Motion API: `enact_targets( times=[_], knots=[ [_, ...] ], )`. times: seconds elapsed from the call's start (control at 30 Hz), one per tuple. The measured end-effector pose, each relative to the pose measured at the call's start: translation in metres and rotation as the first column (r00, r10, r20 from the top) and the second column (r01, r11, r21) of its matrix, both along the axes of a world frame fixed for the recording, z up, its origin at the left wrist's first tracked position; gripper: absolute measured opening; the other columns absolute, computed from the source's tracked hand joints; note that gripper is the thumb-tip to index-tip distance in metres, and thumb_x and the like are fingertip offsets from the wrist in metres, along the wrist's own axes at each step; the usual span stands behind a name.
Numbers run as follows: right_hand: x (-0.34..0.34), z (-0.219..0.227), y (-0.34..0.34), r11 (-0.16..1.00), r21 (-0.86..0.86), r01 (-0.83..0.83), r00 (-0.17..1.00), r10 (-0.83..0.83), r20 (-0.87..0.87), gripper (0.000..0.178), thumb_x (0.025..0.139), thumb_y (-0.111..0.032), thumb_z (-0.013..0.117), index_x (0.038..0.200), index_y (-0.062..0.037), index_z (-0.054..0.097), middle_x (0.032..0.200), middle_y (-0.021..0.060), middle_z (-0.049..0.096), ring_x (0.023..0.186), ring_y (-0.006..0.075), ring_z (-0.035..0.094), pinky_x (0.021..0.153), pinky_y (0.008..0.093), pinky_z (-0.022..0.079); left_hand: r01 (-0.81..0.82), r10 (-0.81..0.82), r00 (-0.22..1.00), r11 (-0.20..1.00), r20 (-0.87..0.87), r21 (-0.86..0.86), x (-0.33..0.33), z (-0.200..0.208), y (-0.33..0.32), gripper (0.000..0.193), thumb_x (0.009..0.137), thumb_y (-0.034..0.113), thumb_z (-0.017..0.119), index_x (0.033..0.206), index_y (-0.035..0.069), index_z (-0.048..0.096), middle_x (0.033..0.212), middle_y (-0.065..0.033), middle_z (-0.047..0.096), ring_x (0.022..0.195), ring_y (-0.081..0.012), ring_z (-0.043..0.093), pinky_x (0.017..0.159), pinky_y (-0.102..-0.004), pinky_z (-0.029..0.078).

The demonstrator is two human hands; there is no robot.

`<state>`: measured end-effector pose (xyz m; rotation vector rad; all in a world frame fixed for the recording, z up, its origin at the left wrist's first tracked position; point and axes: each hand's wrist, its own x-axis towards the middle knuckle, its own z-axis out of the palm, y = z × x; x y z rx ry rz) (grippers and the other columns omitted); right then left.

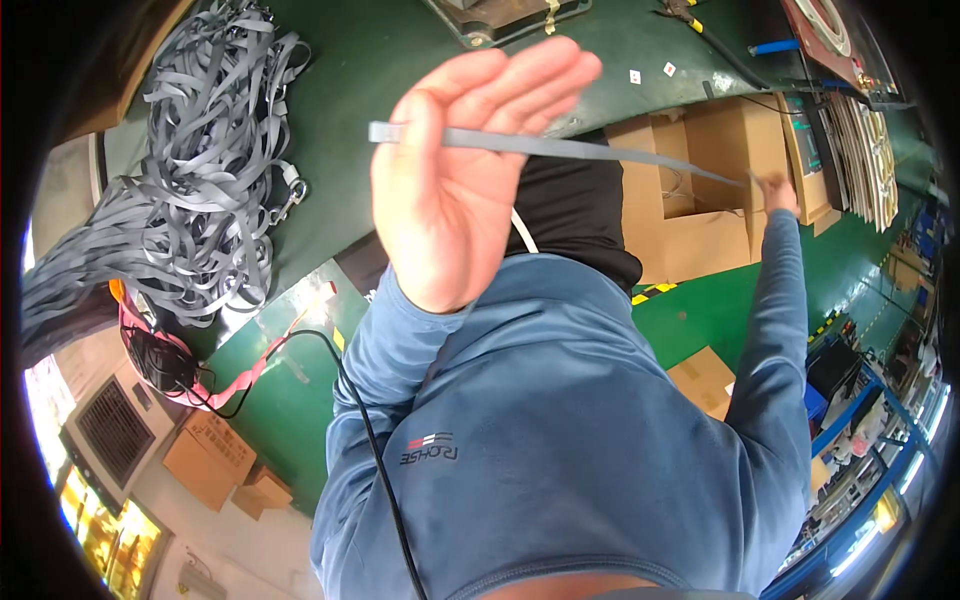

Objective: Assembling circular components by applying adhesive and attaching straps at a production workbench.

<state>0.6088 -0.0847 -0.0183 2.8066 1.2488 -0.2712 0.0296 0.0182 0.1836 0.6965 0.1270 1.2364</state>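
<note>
A flat grey webbing strap (pixel 570 148) stretches across in front of me. My left hand (pixel 445 190) is raised with its palm up, the thumb pressing the strap near its folded end against the hand while the other fingers lie straight. At the right, my right hand (pixel 776 192) is closed at the strap's far end, over the edge of an open cardboard box (pixel 690 245). The finer grip of those fingers is small and blurred. On the left lies a big tangled heap of similar grey straps (pixel 215 140), with a metal snap hook (pixel 291 190) at its side.
A green table (pixel 340 90) carries a metal fixture (pixel 500 25) at the back and pliers-like tools (pixel 690 18). Stacked flat boards (pixel 860 160) stand beyond the box. A black cable (pixel 370 440) hangs along my left side. More cardboard boxes (pixel 210 455) sit lower left.
</note>
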Motion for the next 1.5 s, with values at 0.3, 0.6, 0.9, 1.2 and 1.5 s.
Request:
enact_targets(
  times=[0.3,0.6,0.9,1.2,1.5],
  knots=[
    [-0.349,0.187,0.057,0.352,0.866,-0.355,0.201,0.934,-0.297,0.02,0.091,-0.014,0.067,0.109,-0.0087,0.07,0.099,0.0026,0.069,0.094,0.0189,0.062,0.091,0.0367,0.043,0.332,-0.381,0.703,0.923,-0.601,-0.196,0.03,-0.026,-0.041,0.037,0.107,0.015,0.036,0.107,-0.007,0.066,0.101,-0.014,0.073,0.102,-0.0225,0.067,0.096,-0.0347,0.049],
    [-0.364,0.201,0.073,0.188,0.831,-0.523,-0.033,0.97,-0.241,0.013,0.087,-0.012,0.073,0.095,-0.0107,0.064,0.095,0.0035,0.062,0.088,0.0236,0.057,0.083,0.0386,0.041,0.438,-0.416,0.673,0.891,-0.612,-0.123,0.014,-0.027,-0.039,0.024,0.103,0.001,0.042,0.111,-0.009,0.062,0.102,-0.0148,0.071,0.096,-0.0209,0.068,0.09,-0.033,0.053],
    [-0.356,0.223,0.127,-0.036,0.772,-0.635,-0.079,0.997,-0.019,0.009,0.086,-0.014,0.073,0.089,-0.0107,0.064,0.091,0.0031,0.062,0.087,0.022,0.059,0.08,0.0344,0.044,0.258,-0.361,0.883,0.907,-0.3,-0.332,-0.004,-0.033,-0.024,0.022,0.103,0.019,0.054,0.114,0.0,0.061,0.079,-0.0086,0.06,0.076,-0.0211,0.059,0.08,-0.0376,0.048],
    [-0.277,0.22,0.309,0.766,0.388,-0.512,0.856,0.495,0.151,0.049,0.081,-0.054,0.071,0.092,-0.0067,0.076,0.093,0.0174,0.073,0.089,0.0344,0.071,0.082,0.0422,0.055,0.029,-0.019,0.878,0.999,-0.479,0.014,-0.008,-0.01,-0.026,0.006,0.096,0.002,0.059,0.102,0.0,0.059,0.086,-0.0145,0.066,0.086,-0.0275,0.066,0.083,-0.0438,0.053],
    [-0.287,0.23,0.269,0.469,0.803,-0.367,0.843,0.533,0.074,0.012,0.083,-0.012,0.071,0.085,-0.0012,0.066,0.07,0.0111,0.063,0.065,0.0245,0.062,0.062,0.0335,0.05,-0.143,0.119,0.886,0.989,-0.449,-0.021,-0.015,-0.014,-0.023,0.009,0.097,0.004,0.059,0.105,-0.001,0.059,0.079,-0.0123,0.065,0.074,-0.0245,0.065,0.081,-0.0432,0.054]
  ],
)
